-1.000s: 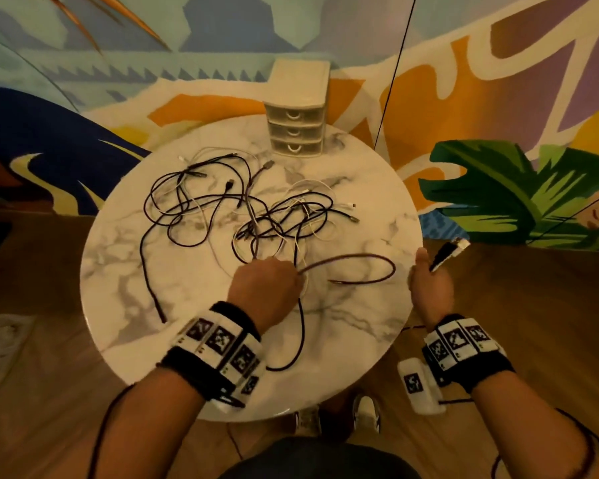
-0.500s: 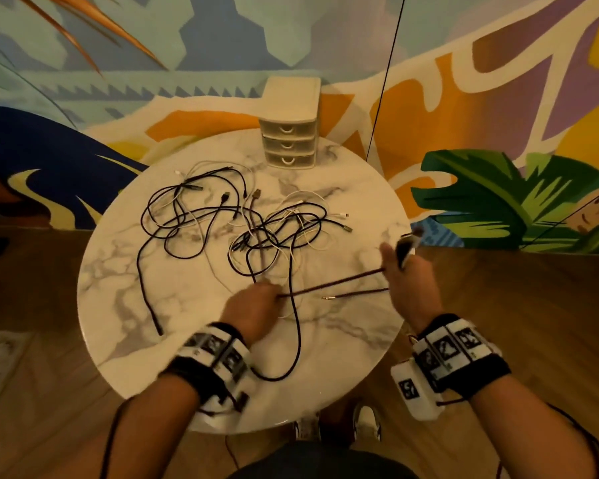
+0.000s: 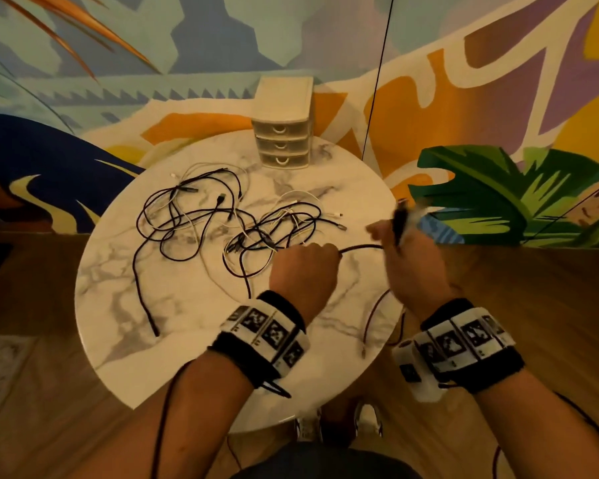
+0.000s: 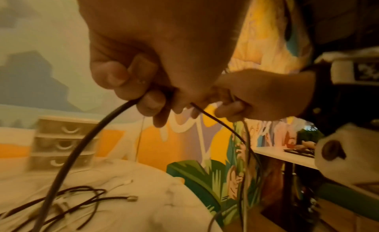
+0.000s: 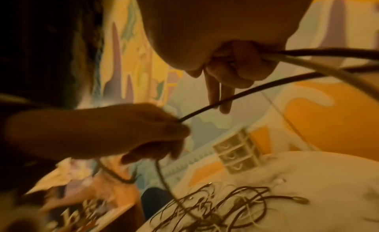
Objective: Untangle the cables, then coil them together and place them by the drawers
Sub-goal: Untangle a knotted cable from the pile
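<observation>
Filling the middle of the head view: a round marble table (image 3: 118,305), its bare lower left part lying open, its right edge sitting under the right hand. Standing at the table's far edge, top centre: small drawers (image 3: 284,133). Sprawling across the table's upper half: tangled cables (image 3: 229,219). Running flat, left to right, between both hands: a dark cable (image 3: 360,247). Curling tight around it, knuckles up: left hand (image 3: 305,267). Gripping cable ends at centre right, blurry: right hand (image 3: 408,267).
</observation>
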A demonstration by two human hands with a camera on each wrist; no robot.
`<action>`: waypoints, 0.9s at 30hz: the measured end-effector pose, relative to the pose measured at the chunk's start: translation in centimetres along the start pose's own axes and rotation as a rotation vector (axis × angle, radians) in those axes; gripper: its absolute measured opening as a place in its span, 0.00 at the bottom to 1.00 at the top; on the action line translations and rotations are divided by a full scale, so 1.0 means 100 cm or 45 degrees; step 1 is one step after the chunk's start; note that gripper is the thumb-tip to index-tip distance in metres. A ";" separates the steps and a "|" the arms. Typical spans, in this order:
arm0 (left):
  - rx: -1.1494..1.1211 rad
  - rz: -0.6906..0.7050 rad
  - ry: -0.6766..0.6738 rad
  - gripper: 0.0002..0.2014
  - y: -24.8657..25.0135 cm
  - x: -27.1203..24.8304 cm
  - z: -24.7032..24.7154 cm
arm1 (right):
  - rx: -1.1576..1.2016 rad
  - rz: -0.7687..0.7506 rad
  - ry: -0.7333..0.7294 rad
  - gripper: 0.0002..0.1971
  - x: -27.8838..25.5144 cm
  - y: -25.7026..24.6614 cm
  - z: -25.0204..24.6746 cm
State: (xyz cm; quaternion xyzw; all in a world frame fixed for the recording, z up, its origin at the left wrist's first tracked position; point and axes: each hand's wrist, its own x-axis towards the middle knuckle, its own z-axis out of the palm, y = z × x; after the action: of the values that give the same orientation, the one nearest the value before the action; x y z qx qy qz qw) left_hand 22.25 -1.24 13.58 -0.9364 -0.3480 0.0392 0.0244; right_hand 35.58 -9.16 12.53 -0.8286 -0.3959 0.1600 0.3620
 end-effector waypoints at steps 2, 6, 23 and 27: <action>0.039 0.055 -0.011 0.12 0.018 0.004 0.002 | -0.338 -0.091 -0.216 0.17 -0.006 -0.009 0.008; -0.161 0.089 -0.023 0.13 0.022 0.005 0.022 | -0.464 0.003 -0.217 0.13 -0.002 0.005 0.010; -0.956 0.401 -0.062 0.07 0.008 0.016 -0.021 | -0.134 0.865 0.313 0.22 0.030 0.177 -0.059; -1.575 0.240 0.067 0.04 0.052 0.026 -0.062 | -0.258 0.906 0.059 0.18 0.010 0.196 -0.037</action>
State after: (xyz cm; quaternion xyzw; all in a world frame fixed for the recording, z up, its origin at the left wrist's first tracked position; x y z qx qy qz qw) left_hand 28.16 -3.55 19.20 -0.8044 -0.2213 -0.1907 -0.5172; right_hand 48.89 -18.44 0.88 -0.9494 -0.0884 0.2171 0.2089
